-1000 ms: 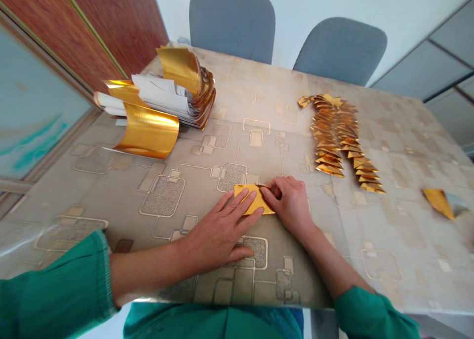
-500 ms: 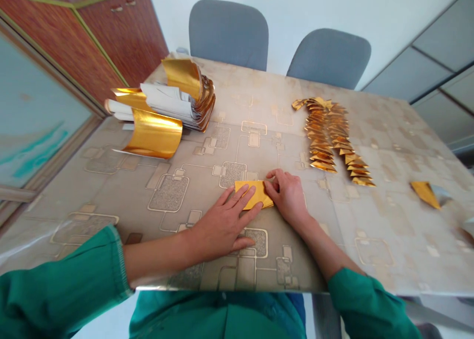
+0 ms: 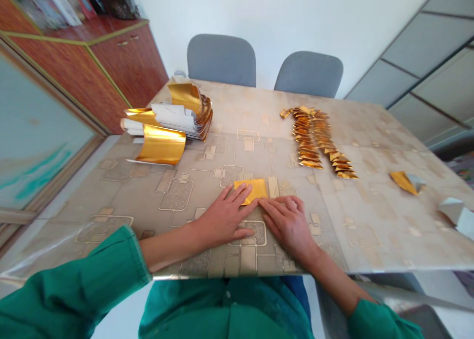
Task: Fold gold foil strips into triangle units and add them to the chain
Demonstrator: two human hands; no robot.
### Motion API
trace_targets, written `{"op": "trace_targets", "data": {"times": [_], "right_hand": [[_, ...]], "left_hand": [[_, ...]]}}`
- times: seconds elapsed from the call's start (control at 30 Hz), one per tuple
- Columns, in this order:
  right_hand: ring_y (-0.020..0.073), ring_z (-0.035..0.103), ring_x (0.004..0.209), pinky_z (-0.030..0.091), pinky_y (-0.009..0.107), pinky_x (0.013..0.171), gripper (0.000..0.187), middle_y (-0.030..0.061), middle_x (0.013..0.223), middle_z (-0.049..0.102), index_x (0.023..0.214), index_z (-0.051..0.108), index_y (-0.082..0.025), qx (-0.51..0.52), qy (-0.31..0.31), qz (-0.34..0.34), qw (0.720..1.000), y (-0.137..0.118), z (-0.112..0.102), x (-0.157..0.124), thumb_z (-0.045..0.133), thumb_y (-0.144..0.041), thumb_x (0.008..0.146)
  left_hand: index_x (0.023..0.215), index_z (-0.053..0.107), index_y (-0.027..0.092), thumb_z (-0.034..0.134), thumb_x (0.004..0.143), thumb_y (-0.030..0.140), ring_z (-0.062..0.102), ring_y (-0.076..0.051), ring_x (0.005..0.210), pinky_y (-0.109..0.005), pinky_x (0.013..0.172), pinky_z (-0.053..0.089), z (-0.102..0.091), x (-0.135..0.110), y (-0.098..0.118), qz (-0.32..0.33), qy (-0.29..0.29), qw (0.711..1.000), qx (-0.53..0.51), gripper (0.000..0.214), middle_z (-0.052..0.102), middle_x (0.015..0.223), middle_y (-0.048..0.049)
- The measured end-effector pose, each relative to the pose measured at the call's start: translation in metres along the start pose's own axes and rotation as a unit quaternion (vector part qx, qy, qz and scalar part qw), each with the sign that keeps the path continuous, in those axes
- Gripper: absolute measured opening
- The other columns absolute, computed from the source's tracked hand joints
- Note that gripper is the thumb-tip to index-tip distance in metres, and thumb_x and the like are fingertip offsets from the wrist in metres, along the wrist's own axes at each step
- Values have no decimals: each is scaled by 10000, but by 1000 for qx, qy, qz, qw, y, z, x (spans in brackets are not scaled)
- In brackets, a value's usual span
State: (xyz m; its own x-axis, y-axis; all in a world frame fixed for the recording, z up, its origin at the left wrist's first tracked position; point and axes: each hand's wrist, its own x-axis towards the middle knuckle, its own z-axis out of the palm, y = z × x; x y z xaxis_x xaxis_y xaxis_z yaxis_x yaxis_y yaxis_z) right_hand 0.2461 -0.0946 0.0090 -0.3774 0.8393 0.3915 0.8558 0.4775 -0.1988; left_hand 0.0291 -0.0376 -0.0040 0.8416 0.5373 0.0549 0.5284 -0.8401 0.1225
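The left hand (image 3: 225,219) lies palm down on the patterned table cover (image 3: 370,225), its fingers (image 3: 242,193) spread and resting on a small folded piece of gold foil paper (image 3: 250,190). It presses from above without pinching, the thumb lying apart from the fingers and off the paper. The right hand (image 3: 287,225) lies flat and open just beside it, angled inward, its fingertips reaching the lower corner of the paper; whether they touch it is hard to tell. Neither hand clamps anything. The forearms converge from the body in green sleeves (image 3: 70,284), the wrists low near the table edge.

The gold paper lies on the table between the hands. Farther up stands a curled stack of gold foil sheets with white backs (image 3: 166,124), and to the right lies a double row of folded gold triangles (image 3: 313,136). A loose gold foil piece (image 3: 403,182) lies near the right edge.
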Motion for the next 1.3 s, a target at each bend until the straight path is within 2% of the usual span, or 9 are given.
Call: {"op": "trace_targets", "data": {"times": [0.2, 0.37, 0.47, 0.67, 0.8, 0.9, 1.0, 1.13, 1.3], "right_hand": [[222, 572, 1017, 335, 430, 950, 279, 40, 1226, 701, 1227, 658, -220, -11, -21, 23, 999, 1, 0, -3, 525, -285, 991], [229, 578, 1019, 347, 450, 955, 266, 49, 1218, 704, 1198, 678, -242, -6, -25, 21, 999, 1, 2, -1, 515, -288, 993], [225, 581, 1003, 345, 449, 959, 252, 40, 1214, 708, 1171, 690, -247, -2, -17, 10, 1000, 4, 2, -1, 516, -288, 995], [220, 573, 989, 343, 430, 955, 235, 22, 1209, 712, 1149, 700, -237, 10, -13, -7, 1000, 10, 3, 0, 539, -290, 988], [218, 570, 995, 338, 421, 949, 214, 27, 1179, 720, 1124, 701, -235, 15, -14, -22, 1000, 11, 2, 3, 547, -277, 983], [204, 576, 963, 337, 411, 943, 190, 33, 1093, 736, 1060, 712, -237, 22, -24, -27, 999, 10, -1, 9, 542, -273, 984], [190, 581, 913, 337, 405, 936, 187, 28, 981, 743, 961, 725, -233, 29, -34, -29, 999, 12, -2, 18, 545, -280, 983], [180, 588, 917, 332, 407, 952, 208, 11, 959, 747, 875, 735, -248, 34, -33, -44, 998, 19, -1, 22, 563, -304, 978], [183, 593, 965, 328, 426, 1005, 195, 2, 1114, 739, 1082, 723, -298, 5, -23, -87, 996, 33, -8, 8, 560, -276, 978]], "left_hand": [[1541, 280, 166, 510, 893, 684, 199, -342, 1498, -510, 1196, 148, -6, -4, -8, 29, -16, 999, -7, 861, 222, 1602, -225], [1487, 388, 189, 478, 917, 669, 191, -311, 1506, -492, 1205, 150, -10, -8, -14, 51, -10, 998, -22, 751, 236, 1605, -198], [1509, 361, 233, 499, 942, 605, 209, -282, 1504, -473, 1206, 160, -12, -11, -18, 58, -6, 998, -18, 692, 259, 1606, -162], [1520, 338, 304, 508, 962, 551, 209, -287, 1503, -515, 1189, 185, -17, -36, -31, 39, -25, 999, 3, 634, 242, 1621, -113], [1494, 386, 304, 518, 963, 538, 216, -301, 1499, -543, 1183, 198, -22, -49, -35, 38, 1, 999, 21, 596, 283, 1609, -94], [1314, 587, 240, 537, 979, 432, 310, -281, 1460, -524, 1189, 220, -24, -39, -28, 52, 61, 997, 21, 389, 412, 1542, -93], [1121, 669, 170, 511, 989, 233, 509, -230, 1284, -435, 1119, 371, -23, -15, -20, 53, 120, 991, -7, 216, 593, 1346, -98], [1029, 672, 156, 610, 944, 277, 606, -202, 1032, -358, 937, 499, -19, 9, -18, 43, 106, 992, -57, 160, 671, 1115, -80], [979, 679, 163, 571, 970, 277, 614, -195, 997, -340, 907, 499, -14, 9, -22, 28, 102, 993, -58, 157, 686, 1092, -75]]}}
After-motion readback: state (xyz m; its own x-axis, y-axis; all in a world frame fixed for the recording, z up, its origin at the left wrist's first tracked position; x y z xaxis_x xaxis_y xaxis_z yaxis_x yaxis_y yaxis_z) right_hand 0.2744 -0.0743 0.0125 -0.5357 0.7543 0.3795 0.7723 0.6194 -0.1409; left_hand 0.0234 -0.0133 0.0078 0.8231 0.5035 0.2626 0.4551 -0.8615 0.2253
